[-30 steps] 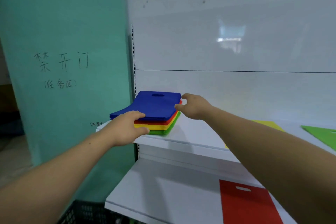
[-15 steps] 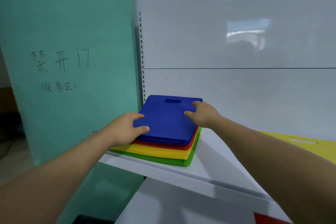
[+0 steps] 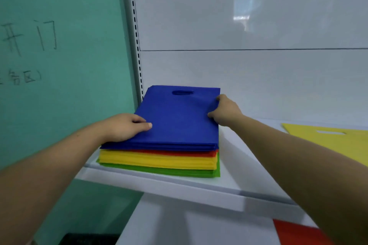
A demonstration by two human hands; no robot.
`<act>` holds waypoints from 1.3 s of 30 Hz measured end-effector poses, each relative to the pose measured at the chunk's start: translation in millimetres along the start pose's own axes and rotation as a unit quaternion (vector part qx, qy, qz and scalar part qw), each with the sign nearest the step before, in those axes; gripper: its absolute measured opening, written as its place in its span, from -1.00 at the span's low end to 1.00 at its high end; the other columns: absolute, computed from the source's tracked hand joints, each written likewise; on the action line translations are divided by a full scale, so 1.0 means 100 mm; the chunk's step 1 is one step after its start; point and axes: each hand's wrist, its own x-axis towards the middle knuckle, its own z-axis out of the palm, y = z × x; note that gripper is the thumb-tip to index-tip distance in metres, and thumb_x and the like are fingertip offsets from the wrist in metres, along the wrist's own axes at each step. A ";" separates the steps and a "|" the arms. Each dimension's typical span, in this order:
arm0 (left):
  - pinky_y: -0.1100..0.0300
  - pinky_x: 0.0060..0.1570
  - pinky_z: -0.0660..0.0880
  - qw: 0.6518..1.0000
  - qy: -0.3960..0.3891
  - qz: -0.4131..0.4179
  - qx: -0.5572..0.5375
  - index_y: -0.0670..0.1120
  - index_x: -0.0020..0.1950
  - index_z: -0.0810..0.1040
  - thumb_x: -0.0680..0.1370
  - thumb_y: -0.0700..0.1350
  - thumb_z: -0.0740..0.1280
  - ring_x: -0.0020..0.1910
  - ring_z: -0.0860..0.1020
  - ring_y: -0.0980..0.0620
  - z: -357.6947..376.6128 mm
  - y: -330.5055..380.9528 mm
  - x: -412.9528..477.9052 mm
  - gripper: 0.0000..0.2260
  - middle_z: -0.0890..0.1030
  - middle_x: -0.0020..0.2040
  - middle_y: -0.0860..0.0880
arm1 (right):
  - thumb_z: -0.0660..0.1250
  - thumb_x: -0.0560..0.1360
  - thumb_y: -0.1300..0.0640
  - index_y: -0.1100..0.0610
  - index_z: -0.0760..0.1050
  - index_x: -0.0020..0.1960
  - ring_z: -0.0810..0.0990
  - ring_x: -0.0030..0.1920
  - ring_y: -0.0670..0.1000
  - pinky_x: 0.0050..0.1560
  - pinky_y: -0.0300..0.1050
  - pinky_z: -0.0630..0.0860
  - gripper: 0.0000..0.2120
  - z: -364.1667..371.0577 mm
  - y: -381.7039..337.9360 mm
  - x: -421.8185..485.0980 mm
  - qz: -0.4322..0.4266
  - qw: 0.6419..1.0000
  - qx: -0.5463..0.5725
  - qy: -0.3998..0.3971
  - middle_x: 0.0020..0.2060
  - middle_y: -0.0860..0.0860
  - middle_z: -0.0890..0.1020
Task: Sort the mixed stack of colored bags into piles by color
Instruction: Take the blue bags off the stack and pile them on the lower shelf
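shelf (image 3: 239, 165): mixed stack (image 3: 159, 162) | left hand (image 3: 123, 127) grip: clasps blue bags (image 3: 179, 119) | right hand (image 3: 225, 111) grip: pinches them

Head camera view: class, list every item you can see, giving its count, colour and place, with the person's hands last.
upper shelf: one, white, centre.
lower shelf: one, white, below it.
back panel: one, white, behind the shelves.
board: one, green with handwriting, left.
stack of bags: one, blue over red, yellow and green layers, upper shelf's left end.
yellow bag: one, yellow, flat on upper shelf, right.
red bag: one, red, lower shelf, bottom right.
left hand: one, grips the stack's left edge.
right hand: one, pinches the top blue bag at its right edge.
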 end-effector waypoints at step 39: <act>0.19 0.11 0.52 0.859 -0.007 0.322 -0.398 0.05 0.39 0.41 0.54 -0.26 0.31 0.17 0.51 0.08 0.52 1.27 -1.03 -0.55 0.49 0.27 0.07 | 0.16 0.62 0.12 -0.05 0.34 0.38 0.45 -0.17 0.00 -0.20 -0.15 0.42 -0.67 -1.58 0.47 -2.81 0.080 0.892 0.036 0.444 -0.14 -0.05 0.43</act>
